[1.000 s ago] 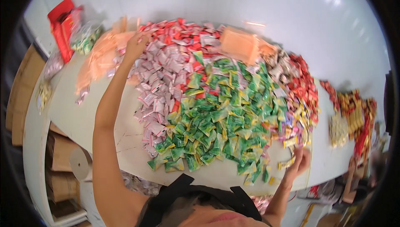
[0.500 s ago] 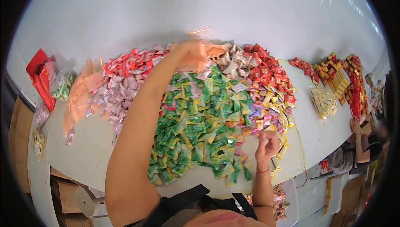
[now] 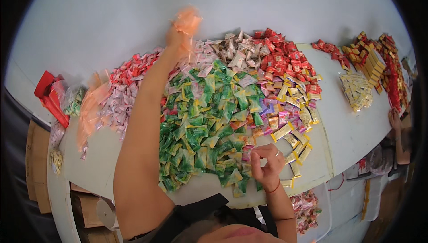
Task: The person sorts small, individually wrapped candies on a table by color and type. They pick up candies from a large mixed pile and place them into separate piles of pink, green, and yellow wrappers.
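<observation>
My left hand (image 3: 176,38), reaching out over the far edge of the heap, is closed on an orange sheer bag (image 3: 188,22) raised against the pale wall; the bag is blurred. In front of me, my right hand (image 3: 267,165) has thumb and forefinger pinched together at a small pink wrapped packet (image 3: 246,152) by the right edge of the green packets (image 3: 200,131). Further right of the green ones are yellow-and-white wrapped bars (image 3: 290,138). Beyond lie red packets (image 3: 285,60), brownish-white packets (image 3: 238,49) and pink packets (image 3: 120,93).
Orange sheer bags (image 3: 91,109), a red bag (image 3: 51,98) and a clear bag (image 3: 75,98) lie at the left. At right are a clear bag of yellow packets (image 3: 356,91), gold boxes (image 3: 373,64) and another person's hand (image 3: 394,119). A bin (image 3: 325,216) of packets stands below the table.
My left hand has lifted the orange bag up and to the left, off the heap. My right hand has moved left and nearer, to the pink packet. The view has tilted slightly.
</observation>
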Demonstrator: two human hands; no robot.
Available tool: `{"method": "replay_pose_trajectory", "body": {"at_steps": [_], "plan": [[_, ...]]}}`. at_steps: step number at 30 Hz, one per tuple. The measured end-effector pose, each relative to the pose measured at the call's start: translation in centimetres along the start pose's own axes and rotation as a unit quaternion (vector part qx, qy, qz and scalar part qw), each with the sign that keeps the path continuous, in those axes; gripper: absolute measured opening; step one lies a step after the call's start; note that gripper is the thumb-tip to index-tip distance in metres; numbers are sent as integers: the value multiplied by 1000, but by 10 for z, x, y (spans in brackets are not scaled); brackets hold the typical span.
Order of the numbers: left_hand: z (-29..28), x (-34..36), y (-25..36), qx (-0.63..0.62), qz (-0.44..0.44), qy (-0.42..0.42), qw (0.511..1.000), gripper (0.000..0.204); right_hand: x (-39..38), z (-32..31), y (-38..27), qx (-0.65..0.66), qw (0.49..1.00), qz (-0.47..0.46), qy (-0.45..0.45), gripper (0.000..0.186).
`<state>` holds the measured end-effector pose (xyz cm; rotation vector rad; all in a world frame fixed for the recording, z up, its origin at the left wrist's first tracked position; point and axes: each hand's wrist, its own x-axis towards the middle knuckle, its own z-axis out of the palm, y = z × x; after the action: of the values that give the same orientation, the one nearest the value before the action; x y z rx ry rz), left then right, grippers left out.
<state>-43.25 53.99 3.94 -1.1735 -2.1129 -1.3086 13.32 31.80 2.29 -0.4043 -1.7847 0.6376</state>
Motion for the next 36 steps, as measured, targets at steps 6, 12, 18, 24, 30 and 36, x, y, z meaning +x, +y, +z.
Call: {"method": "replay_pose_trajectory", "body": {"at_steps": [6, 12, 18, 24, 30, 36], "plan": [[-207, -29, 13, -43, 19, 67, 997, 30, -4, 0, 0, -5, 1000, 28, 1, 6], [-429, -142, -16, 182, 117, 116, 969, 43, -17, 4, 1, 62, 995, 80, 20, 7], [-521, -297, -88, 333, 97, -11, 938, 58, -24, 18, 12, 62, 994, 82, -30, 11], [-513, -397, -109, 412, 1, -95, 906, 65, -26, 36, 0, 73, 987, 116, -80, 11], [-535, -431, -101, 266, -34, -159, 950, 64, -19, 83, -51, 101, 961, 68, -249, 4], [-487, -419, -98, 222, -156, -128, 954, 44, -19, 229, -126, 97, 866, -243, -427, 39]]}}
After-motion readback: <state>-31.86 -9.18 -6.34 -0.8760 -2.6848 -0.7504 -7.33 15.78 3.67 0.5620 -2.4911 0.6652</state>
